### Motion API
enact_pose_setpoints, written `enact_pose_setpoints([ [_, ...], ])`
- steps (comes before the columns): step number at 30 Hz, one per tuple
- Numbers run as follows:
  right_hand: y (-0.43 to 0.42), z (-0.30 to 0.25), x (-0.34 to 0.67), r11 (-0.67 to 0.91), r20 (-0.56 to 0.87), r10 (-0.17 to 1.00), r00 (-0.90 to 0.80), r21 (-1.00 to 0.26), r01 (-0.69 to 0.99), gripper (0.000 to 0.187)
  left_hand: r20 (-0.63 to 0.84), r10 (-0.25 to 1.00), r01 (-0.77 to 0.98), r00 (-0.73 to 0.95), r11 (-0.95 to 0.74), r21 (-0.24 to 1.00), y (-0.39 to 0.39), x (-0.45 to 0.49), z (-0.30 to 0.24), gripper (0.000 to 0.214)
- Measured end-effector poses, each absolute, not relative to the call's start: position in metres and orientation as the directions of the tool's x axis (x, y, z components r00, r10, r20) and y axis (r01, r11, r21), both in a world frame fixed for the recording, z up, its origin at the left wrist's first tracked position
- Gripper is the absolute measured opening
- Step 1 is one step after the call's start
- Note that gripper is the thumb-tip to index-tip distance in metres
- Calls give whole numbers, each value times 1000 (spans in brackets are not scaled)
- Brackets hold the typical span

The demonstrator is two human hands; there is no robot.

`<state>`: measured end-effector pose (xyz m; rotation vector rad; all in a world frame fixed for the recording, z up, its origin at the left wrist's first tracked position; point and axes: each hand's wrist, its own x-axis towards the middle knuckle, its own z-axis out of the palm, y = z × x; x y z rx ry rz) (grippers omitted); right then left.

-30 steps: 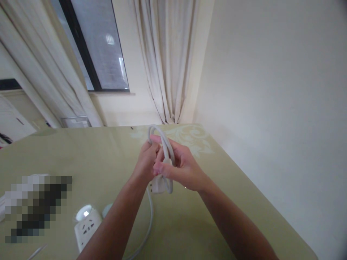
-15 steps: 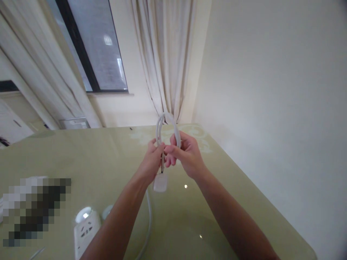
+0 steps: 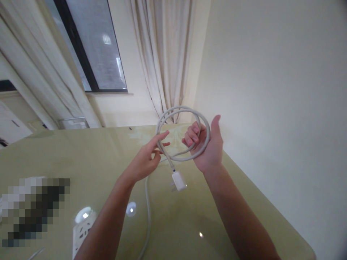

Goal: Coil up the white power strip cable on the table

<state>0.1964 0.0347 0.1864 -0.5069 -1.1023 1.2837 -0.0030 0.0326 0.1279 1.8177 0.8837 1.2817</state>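
Observation:
A white power cable [image 3: 184,112] is coiled into a loop above the table. My right hand [image 3: 207,146] holds the loop, fingers curled through it and thumb raised. The white plug [image 3: 179,180] dangles from the loop just above the tabletop. My left hand [image 3: 148,159] is beside the loop with fingers stretched, its fingertips pinching or touching the cable near the plug end. The rest of the cable [image 3: 148,209] runs down across the table toward me. A white power strip [image 3: 81,229] lies at the lower left.
The olive-green glossy table [image 3: 94,159] reaches a cream wall at the right. Cream curtains [image 3: 165,54] and a dark window [image 3: 89,43] stand behind it. A pixelated dark-and-white patch [image 3: 35,209] lies at the left edge of the table.
The small tight loop held between both hands has widened into a big round coil. My right hand has turned palm-up and moved right; my left hand's fingers have opened, and the plug has swung lower.

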Motion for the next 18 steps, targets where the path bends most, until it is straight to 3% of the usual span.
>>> enact_pose_setpoints([
  [4,35,187,196,306,379,924,-43,-804,-511,65,601,773,575,203,-591,566,39,-4,123,55],
  [7,35,184,192,339,376,926,27,-799,-497,64,665,707,780,242,-549,301,44,-6,118,50],
  [10,37,181,189,403,386,913,132,-805,-435,63,753,595,850,282,-519,92,46,-12,113,49],
  [15,45,178,200,547,447,823,351,-790,-278,61,869,239,832,433,-477,-283,42,-4,103,27],
  [18,49,178,207,589,469,774,425,-781,-210,62,804,242,772,544,-519,-366,38,17,98,10],
])
